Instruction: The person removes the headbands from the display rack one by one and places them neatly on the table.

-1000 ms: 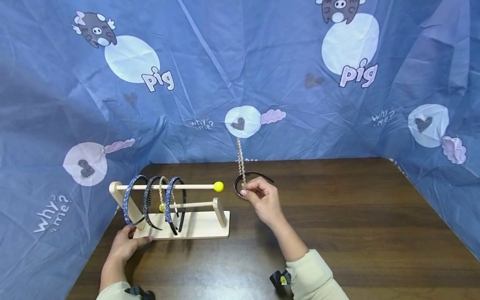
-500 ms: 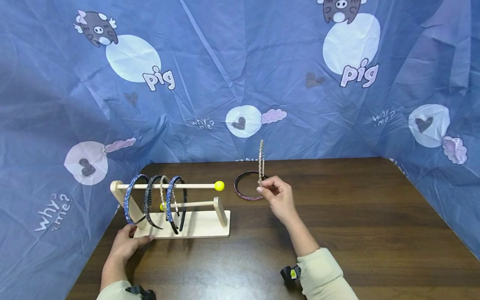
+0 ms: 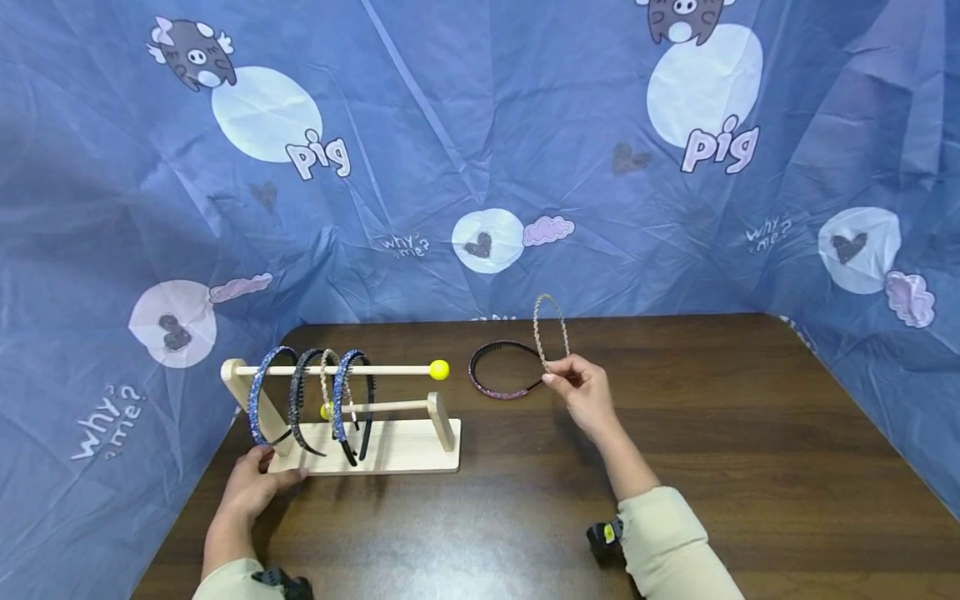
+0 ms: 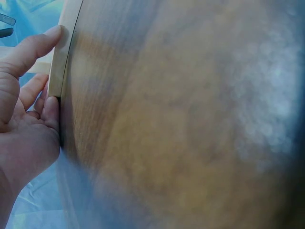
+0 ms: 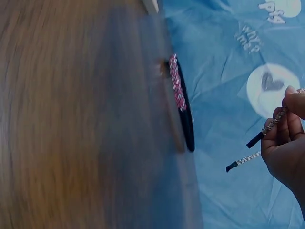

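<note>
R hand (image 3: pixel 590 402) is up over the surface (image 3: pixel 750 433), fingers (image 5: pixel 282 128) closed in a pinch w/ thumb on a gold band (image 3: pixel 537 335), held nr one end. That band is in the air, loop up, approx upright in head view; its 2 black tips (image 5: pixel 255 140) show in R wrist view. Just L of R hand a pink band (image 3: pixel 501 394) lies flat on the surface; from the head cam the gold one partly overlaps it, but R wrist view shows the two apart. L hand (image 3: pixel 251 487) is at L end of the stand (image 3: pixel 412 450): fingers bent round the end of the base, thumb on its front edge, i.e. gripping it. Stand is pale wood, w/ upper rod (image 3: pixel 401 370) ending in a yellow ball (image 3: pixel 439 370) at R, & lower rod (image 3: pixel 401 407) on a short post (image 3: pixel 442 425). 4 bands hang round upper rod, L to R: blue band (image 3: pixel 257 400), black band (image 3: pixel 297 408), 2nd gold band (image 3: pixel 324 383), 2nd blue band (image 3: pixel 339 404). Pale sleeves (image 3: pixel 663 529) on both arms, w/ a small black cam (image 3: pixel 600 543) at each wrist. Behind: blue cloth (image 3: pixel 562 125), creased, w/ pig & heart prints.
</note>
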Demonstrator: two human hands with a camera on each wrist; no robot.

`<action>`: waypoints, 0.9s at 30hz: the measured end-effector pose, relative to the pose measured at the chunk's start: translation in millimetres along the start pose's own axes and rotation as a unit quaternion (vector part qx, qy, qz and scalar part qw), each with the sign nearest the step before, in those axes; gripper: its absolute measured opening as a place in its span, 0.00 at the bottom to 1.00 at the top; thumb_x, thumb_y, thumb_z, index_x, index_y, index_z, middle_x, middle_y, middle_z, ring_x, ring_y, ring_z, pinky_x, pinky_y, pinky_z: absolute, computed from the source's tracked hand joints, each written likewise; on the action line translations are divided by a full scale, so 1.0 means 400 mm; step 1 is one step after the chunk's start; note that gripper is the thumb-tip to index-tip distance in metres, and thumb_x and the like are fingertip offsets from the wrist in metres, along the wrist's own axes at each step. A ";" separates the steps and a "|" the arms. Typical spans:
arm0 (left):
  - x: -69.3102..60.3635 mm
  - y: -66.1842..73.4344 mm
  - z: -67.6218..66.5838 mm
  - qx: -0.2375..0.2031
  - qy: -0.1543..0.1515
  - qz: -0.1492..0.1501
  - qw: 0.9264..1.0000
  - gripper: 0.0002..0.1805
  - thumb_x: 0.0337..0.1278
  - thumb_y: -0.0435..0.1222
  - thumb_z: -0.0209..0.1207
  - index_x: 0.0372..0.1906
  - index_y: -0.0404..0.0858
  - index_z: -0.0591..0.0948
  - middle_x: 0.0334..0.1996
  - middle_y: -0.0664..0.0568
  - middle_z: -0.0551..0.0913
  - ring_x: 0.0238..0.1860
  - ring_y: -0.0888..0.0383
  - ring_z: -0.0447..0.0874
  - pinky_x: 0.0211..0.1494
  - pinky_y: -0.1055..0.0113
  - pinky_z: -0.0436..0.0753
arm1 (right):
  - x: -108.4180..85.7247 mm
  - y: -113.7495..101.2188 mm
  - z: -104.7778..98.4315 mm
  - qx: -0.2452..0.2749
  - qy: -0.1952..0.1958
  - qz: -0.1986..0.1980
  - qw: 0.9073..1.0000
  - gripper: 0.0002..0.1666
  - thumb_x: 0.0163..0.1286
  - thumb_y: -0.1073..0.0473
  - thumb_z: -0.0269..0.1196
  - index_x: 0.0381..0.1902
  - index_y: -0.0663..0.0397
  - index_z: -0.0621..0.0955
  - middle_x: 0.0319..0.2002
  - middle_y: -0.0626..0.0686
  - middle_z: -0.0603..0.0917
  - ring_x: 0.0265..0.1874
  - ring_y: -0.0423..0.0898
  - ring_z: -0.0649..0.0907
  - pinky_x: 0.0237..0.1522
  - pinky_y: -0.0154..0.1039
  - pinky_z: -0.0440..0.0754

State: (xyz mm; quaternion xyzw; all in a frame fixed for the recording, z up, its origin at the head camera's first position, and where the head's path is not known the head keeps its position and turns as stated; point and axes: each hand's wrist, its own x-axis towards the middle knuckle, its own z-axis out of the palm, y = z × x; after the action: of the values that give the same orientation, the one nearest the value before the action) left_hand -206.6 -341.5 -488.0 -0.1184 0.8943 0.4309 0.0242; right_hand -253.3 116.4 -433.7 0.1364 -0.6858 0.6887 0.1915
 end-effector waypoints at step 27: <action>-0.001 0.000 0.002 0.003 0.011 0.016 1.000 0.39 0.44 0.35 0.68 0.58 0.20 0.63 0.52 0.26 0.70 0.49 0.39 0.70 0.50 0.54 0.69 | 0.047 0.185 -0.160 -0.197 -0.066 0.056 0.976 0.06 0.51 0.74 0.67 0.29 0.69 0.82 0.25 0.57 0.83 0.23 0.40 0.75 0.25 0.31 0.71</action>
State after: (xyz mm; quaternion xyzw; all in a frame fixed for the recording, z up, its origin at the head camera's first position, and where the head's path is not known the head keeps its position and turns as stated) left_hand -206.3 -340.7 -488.5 -0.1089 0.8974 0.4275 0.0075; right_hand -298.6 182.7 -492.8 0.1023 -0.8260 0.5388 0.1300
